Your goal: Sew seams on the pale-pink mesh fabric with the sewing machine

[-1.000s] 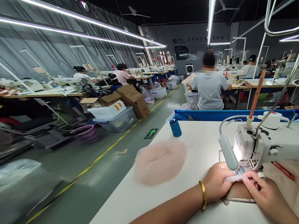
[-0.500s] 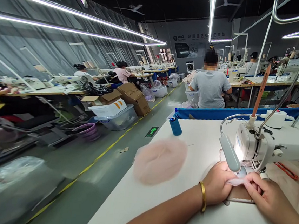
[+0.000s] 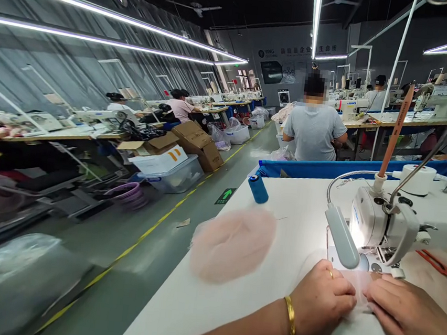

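A thin, sheer pale pink fabric (image 3: 360,294) lies in front of the sewing machine (image 3: 373,213), gathered between my two hands. My left hand (image 3: 323,301), with a gold ring and bracelet, has its fingers curled and pressed on the fabric's left side. My right hand (image 3: 403,311) holds the right side, fingers together and thumb mostly hidden. Both hands are just on the near side of the needle area, lit by the machine's lamp (image 3: 342,237). The fabric's far edge near the presser foot is partly covered.
On the white table (image 3: 233,316), another sheer pink piece (image 3: 234,245) lies left, near a blue thread spool (image 3: 258,189). Orange-red snips (image 3: 434,261) rest on fabric right of the needle. A brown pencil (image 3: 397,129) stands on the machine. A co-worker (image 3: 313,129) sits ahead.
Both hands have drawn back toward me with the fabric, away from the needle area. The fabric is flatter between them, and my fingers lie lower on it. The view shifted slightly.
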A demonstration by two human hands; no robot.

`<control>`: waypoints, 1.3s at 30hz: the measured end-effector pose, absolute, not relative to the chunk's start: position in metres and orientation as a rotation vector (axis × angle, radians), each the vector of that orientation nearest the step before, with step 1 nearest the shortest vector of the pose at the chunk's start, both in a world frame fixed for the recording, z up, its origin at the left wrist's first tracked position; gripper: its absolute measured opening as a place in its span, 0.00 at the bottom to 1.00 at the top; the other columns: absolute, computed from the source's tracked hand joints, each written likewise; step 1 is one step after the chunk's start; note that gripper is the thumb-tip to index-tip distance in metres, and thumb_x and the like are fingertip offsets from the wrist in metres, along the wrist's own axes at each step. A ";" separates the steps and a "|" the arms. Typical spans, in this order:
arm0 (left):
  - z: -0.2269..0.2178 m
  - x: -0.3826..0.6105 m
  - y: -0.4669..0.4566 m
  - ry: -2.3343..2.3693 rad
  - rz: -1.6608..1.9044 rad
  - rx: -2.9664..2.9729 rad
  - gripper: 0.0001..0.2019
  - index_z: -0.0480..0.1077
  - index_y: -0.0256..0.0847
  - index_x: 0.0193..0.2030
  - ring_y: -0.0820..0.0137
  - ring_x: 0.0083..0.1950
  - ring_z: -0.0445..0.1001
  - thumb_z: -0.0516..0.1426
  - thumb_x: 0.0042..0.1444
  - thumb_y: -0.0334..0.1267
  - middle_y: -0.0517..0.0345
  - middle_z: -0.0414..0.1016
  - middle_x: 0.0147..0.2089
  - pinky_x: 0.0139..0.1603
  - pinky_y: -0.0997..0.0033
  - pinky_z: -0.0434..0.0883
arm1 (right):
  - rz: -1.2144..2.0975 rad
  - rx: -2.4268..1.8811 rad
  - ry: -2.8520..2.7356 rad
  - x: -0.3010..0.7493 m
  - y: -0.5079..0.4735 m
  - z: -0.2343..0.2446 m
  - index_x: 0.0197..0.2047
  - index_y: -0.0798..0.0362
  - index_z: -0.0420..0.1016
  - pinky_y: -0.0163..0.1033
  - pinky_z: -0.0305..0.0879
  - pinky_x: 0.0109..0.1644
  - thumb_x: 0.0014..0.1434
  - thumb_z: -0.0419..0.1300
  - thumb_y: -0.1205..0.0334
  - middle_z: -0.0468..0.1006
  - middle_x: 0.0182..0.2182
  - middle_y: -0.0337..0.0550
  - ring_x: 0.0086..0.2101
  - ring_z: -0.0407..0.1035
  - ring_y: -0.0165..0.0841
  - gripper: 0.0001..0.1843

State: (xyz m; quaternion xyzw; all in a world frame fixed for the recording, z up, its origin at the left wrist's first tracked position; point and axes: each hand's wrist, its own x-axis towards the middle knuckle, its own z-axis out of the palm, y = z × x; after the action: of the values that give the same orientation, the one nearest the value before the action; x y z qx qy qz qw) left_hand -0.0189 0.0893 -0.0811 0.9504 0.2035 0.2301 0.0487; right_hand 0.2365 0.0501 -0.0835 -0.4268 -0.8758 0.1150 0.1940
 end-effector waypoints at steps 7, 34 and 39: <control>-0.079 -0.017 0.088 0.669 0.637 2.917 0.05 0.75 0.40 0.44 0.67 0.43 0.78 0.58 0.67 0.30 0.57 0.85 0.44 0.50 0.60 0.64 | 0.234 -1.211 -2.448 0.235 0.051 -0.087 0.40 0.46 0.75 0.41 0.69 0.40 0.72 0.52 0.67 0.80 0.32 0.40 0.32 0.73 0.37 0.12; -0.073 -0.022 0.104 0.533 0.515 3.017 0.06 0.70 0.41 0.40 0.67 0.47 0.78 0.54 0.66 0.29 0.57 0.83 0.46 0.52 0.61 0.68 | 0.038 -1.114 -2.443 0.231 0.058 -0.080 0.43 0.45 0.78 0.40 0.72 0.37 0.69 0.50 0.71 0.83 0.35 0.41 0.30 0.75 0.36 0.17; -0.071 -0.021 0.102 0.539 0.505 3.033 0.04 0.71 0.42 0.42 0.68 0.42 0.78 0.56 0.66 0.29 0.59 0.83 0.42 0.48 0.60 0.67 | 0.116 -1.159 -2.432 0.231 0.057 -0.080 0.43 0.44 0.78 0.40 0.73 0.37 0.70 0.50 0.70 0.83 0.34 0.41 0.30 0.74 0.37 0.16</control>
State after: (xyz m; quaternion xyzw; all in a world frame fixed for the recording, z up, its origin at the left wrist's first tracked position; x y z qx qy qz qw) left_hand -0.0215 0.1021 -0.0706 0.9715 0.1727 0.1619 0.0097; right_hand 0.2308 0.0572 -0.0803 -0.4191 -0.8797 0.0419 0.2208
